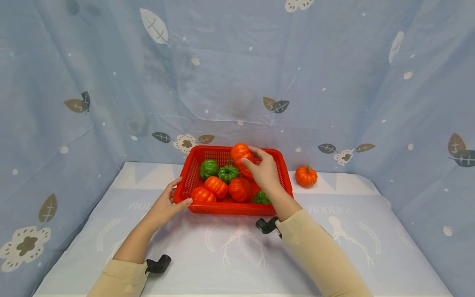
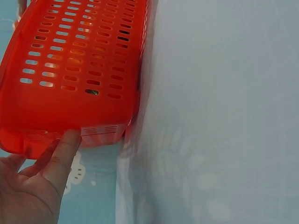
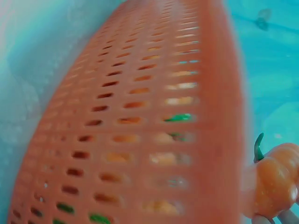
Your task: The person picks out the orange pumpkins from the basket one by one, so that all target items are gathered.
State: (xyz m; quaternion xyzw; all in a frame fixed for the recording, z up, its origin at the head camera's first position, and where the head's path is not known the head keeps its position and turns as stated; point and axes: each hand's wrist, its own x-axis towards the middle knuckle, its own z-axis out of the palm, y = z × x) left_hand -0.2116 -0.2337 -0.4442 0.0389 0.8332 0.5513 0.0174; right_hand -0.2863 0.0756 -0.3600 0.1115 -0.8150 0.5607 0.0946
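Observation:
A red plastic basket (image 1: 230, 209) with slotted walls holds several orange and green toy pumpkins. On its left front corner rests my left hand (image 1: 168, 206), thumb over the rim and fingers along the outer side; in the left wrist view that hand (image 2: 42, 182) touches the basket end (image 2: 65, 109). Above the basket's back right part, my right hand (image 1: 264, 170) pinches an orange pumpkin (image 1: 241, 152) between thumb and fingers. The right wrist view shows this pumpkin (image 3: 275, 184) with its green stem beyond the basket wall (image 3: 140, 107), and only the fingertips are visible there.
Another orange pumpkin (image 1: 306, 176) stands on the white-and-grey tablecloth (image 1: 237, 255), just right of the basket. Blue patterned curtains (image 1: 230, 74) hang behind the table and along both sides.

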